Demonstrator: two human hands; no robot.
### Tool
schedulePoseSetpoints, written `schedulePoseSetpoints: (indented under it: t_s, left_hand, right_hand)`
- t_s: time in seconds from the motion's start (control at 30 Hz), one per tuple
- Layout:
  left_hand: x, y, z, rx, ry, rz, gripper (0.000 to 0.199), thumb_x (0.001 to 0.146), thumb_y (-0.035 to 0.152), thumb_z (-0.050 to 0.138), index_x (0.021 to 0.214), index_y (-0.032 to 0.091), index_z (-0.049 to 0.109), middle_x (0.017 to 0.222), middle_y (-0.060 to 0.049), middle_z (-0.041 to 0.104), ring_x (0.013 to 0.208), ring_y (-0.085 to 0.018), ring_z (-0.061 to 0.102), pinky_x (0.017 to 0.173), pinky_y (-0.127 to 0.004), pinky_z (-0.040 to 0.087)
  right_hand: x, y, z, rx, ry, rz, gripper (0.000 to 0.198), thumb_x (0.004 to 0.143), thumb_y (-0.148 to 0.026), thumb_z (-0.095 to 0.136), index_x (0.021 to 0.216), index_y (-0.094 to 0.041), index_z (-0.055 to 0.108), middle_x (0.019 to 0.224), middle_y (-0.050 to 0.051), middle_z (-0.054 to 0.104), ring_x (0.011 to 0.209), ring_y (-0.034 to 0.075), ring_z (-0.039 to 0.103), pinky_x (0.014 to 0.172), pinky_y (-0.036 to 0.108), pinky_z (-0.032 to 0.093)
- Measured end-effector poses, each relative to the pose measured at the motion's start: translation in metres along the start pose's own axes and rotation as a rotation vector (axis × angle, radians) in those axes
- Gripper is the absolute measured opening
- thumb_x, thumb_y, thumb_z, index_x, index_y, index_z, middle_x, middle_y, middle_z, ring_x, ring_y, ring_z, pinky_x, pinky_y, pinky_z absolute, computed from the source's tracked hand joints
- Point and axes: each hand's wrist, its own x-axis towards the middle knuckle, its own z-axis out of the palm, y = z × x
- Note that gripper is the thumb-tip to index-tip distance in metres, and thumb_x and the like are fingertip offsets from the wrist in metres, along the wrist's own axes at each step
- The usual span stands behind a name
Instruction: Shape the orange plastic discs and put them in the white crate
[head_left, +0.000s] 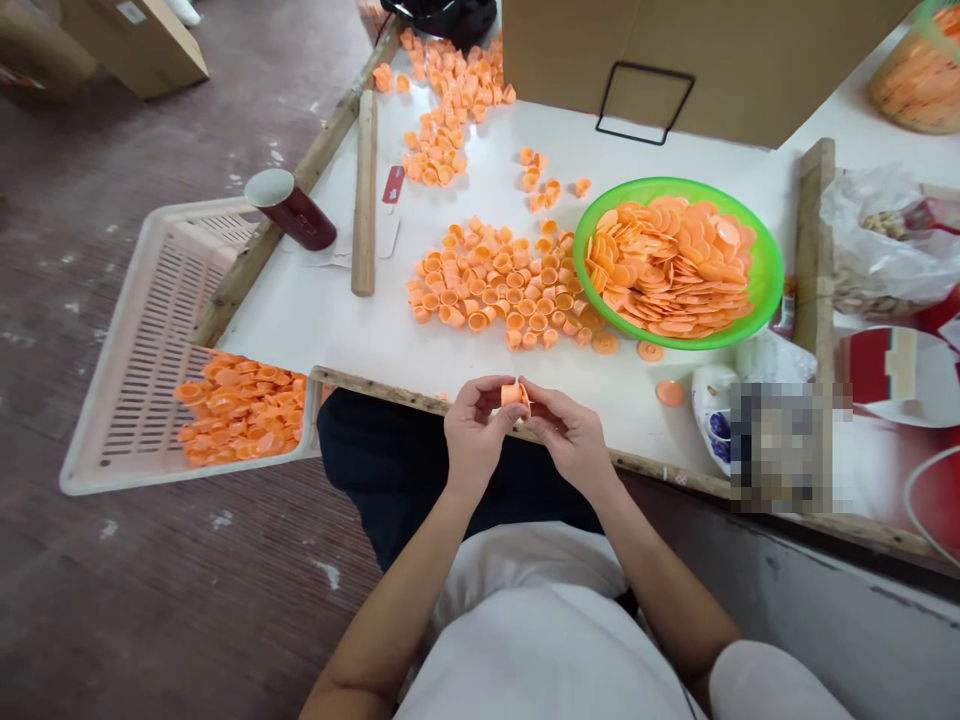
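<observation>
Over the table's front edge, my left hand (480, 418) pinches a small orange plastic cup (511, 394) between thumb and fingers. Close against it, my right hand (564, 425) grips an orange plastic disc (526, 397), seen nearly edge-on at the cup's side. Whether disc and cup are joined I cannot tell. Beyond my hands lies a spread of orange cups (495, 285). A green bowl (774, 270) heaped with flat orange discs (675, 260) stands to their right, with a loose disc (669, 393) in front of it.
At the left, a white plastic basket (142, 320) holds orange pieces (247, 405). A maroon mug (296, 212) and a wooden stick (364, 195) lie on the table's left. A cardboard box (697, 60) stands at the back; a wooden rail (816, 250) and plastic bags (885, 240) are right.
</observation>
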Motion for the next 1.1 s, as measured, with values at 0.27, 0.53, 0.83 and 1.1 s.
schedulePoseSetpoints:
  t_s: [0.27, 0.53, 0.83, 1.1]
  left_hand:
    - [-0.003, 0.003, 0.000, -0.139, -0.066, -0.097, 0.031, 0.072, 0.025, 0.077, 0.103, 0.020, 0.072, 0.100, -0.006, 0.073, 0.089, -0.020, 0.069, 0.080, -0.030, 0.057]
    - [-0.009, 0.003, 0.005, -0.219, -0.160, -0.141, 0.039, 0.075, 0.025, 0.075, 0.113, 0.018, 0.068, 0.116, -0.009, 0.068, 0.101, -0.022, 0.066, 0.089, -0.031, 0.055]
    - [-0.005, 0.010, -0.001, -0.091, -0.120, -0.059, 0.027, 0.083, 0.029, 0.067, 0.107, 0.017, 0.071, 0.107, -0.009, 0.072, 0.095, -0.020, 0.068, 0.086, -0.029, 0.054]
    - [-0.011, 0.005, 0.002, -0.151, -0.198, -0.067, 0.034, 0.082, 0.025, 0.068, 0.115, 0.018, 0.065, 0.117, -0.011, 0.067, 0.106, -0.022, 0.064, 0.092, -0.032, 0.053]
  right_hand:
    - [0.004, -0.001, -0.002, 0.103, 0.084, 0.040, 0.035, 0.075, -0.029, 0.075, 0.108, -0.025, 0.064, 0.097, 0.003, 0.069, 0.080, 0.016, 0.068, 0.078, 0.034, 0.058]
    - [0.005, -0.004, -0.001, -0.205, 0.193, -0.185, 0.020, 0.080, -0.024, 0.071, 0.099, -0.025, 0.064, 0.100, 0.004, 0.062, 0.088, 0.017, 0.062, 0.076, 0.033, 0.056]
    - [0.003, -0.007, -0.002, 0.031, 0.076, -0.094, 0.025, 0.084, -0.026, 0.067, 0.109, -0.026, 0.061, 0.106, 0.006, 0.059, 0.090, 0.017, 0.062, 0.081, 0.035, 0.055]
    - [0.003, -0.003, -0.004, 0.052, 0.130, -0.018, 0.013, 0.084, -0.023, 0.067, 0.096, -0.024, 0.064, 0.096, 0.004, 0.060, 0.083, 0.015, 0.061, 0.075, 0.031, 0.053]
